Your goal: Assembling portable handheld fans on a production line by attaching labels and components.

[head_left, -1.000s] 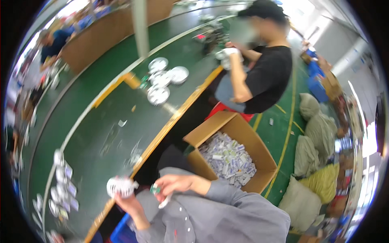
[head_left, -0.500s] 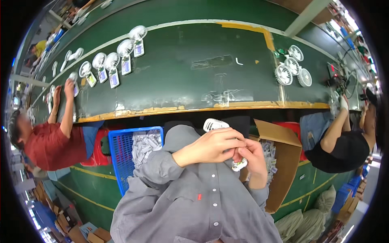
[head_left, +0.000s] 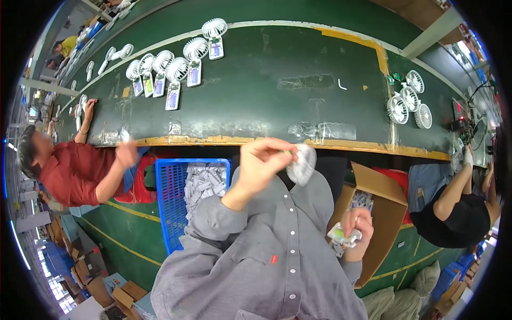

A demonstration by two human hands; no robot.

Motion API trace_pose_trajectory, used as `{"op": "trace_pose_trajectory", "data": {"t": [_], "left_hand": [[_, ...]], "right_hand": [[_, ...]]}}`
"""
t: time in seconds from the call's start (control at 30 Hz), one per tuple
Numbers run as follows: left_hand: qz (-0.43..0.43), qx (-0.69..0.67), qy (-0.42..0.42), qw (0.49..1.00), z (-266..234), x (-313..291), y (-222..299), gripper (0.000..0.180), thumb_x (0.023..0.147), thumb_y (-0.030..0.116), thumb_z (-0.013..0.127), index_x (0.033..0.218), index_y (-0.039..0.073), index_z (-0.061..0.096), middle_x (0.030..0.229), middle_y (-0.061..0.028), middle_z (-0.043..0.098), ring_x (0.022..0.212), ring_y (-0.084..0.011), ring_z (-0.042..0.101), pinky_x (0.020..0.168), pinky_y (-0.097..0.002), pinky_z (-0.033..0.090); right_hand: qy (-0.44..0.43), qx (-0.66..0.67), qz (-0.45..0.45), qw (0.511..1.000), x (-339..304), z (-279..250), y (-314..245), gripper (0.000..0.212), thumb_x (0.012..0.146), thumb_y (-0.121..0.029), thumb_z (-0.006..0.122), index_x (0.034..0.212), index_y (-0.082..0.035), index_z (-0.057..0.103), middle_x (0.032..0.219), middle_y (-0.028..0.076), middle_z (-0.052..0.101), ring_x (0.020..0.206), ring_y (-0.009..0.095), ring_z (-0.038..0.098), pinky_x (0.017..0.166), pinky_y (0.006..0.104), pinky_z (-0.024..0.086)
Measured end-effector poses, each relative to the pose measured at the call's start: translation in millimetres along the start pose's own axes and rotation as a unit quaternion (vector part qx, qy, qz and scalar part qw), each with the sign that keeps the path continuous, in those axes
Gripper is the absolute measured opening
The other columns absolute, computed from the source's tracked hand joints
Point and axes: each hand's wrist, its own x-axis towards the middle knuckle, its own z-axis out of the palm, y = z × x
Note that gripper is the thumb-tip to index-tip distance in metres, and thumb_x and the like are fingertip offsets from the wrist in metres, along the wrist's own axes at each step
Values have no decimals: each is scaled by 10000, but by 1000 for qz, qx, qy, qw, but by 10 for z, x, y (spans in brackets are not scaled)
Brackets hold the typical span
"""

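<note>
In the middle, above my lap, my left hand [head_left: 260,164] is closed in a pinch, fingertips together. A white fan head [head_left: 304,165], blurred by motion, is at those fingertips, and a small green piece shows between them. Lower on the right, my right hand [head_left: 361,225] curls its fingers round a small white handle casing [head_left: 344,236] with a yellow-green part in it. That casing is held beside an open cardboard box [head_left: 388,210], apart from the fan head.
A blue basket [head_left: 165,205] of small white parts stands to my left. Ahead runs the green bench [head_left: 256,101], bearing several small fans [head_left: 177,72] at left and white fan heads [head_left: 409,98] at right. Co-workers sit on both sides, the left in a red shirt [head_left: 80,170].
My hands have come apart: the left rose and the right dropped right, carrying the casing. The fan head has moved off my lap. The left co-worker's fan joined the row; one hand moved back.
</note>
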Motion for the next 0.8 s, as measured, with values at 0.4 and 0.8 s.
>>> {"op": "trace_pose_trajectory", "data": {"t": [0.4, 0.8], "left_hand": [[-191, -550, -102, 807, 298, 289, -37, 219, 833, 78, 548, 1009, 115, 673, 916, -28, 606, 781, -121, 502, 615, -205, 440], [-197, -450, -93, 866, 639, 225, -319, 282, 825, 110, 557, 1100, 76, 608, 1004, -69, 597, 882, -182, 543, 736, -277, 458]], "right_hand": [[131, -107, -23, 985, 255, -397, 332, 597, 974, -389, 482, 1415, -2, 373, 1353, 184, 516, 1240, 251, 511, 1058, 382, 374], [89, 53, -154, 983, 653, 407, 3, 499, 1048, -358, 274, 1290, 31, 472, 1249, 138, 579, 1154, 220, 562, 994, 380, 438]]}}
